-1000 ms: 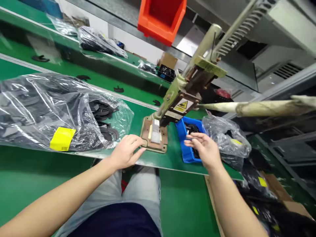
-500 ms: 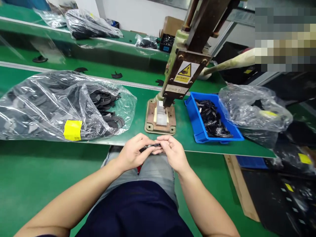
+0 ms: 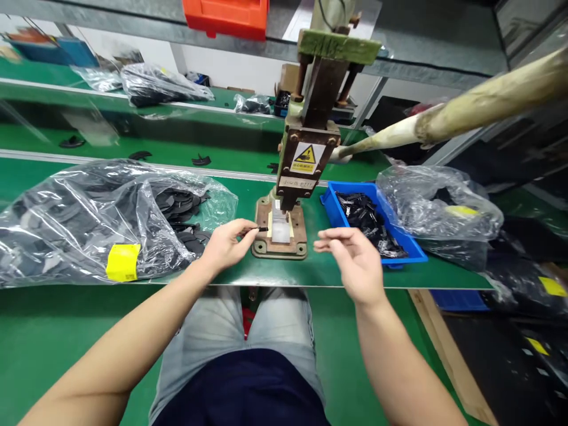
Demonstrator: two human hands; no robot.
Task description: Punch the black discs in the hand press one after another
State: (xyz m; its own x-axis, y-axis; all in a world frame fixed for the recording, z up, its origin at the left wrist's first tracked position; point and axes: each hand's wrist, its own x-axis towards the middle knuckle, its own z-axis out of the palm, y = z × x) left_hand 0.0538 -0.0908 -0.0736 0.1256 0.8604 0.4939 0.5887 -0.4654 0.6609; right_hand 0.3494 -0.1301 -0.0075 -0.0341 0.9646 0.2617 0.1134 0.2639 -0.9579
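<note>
Head view, forward and down.

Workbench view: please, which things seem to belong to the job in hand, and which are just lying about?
Likely in the job:
- small black part, in the left hand
- press, close to that hand
- blue bin, near the right hand

Seemingly just lying about:
- orange bin on the shelf
- clear bags at the back

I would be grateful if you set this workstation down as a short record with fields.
Left hand: pinching a small black part at the press base
Right hand: fingers apart, nothing visible held, near the blue bin
Press: upright, warning sign on its front
Bin contents: black parts
Left of press: clear bag of dark curved pieces, yellow label
</note>
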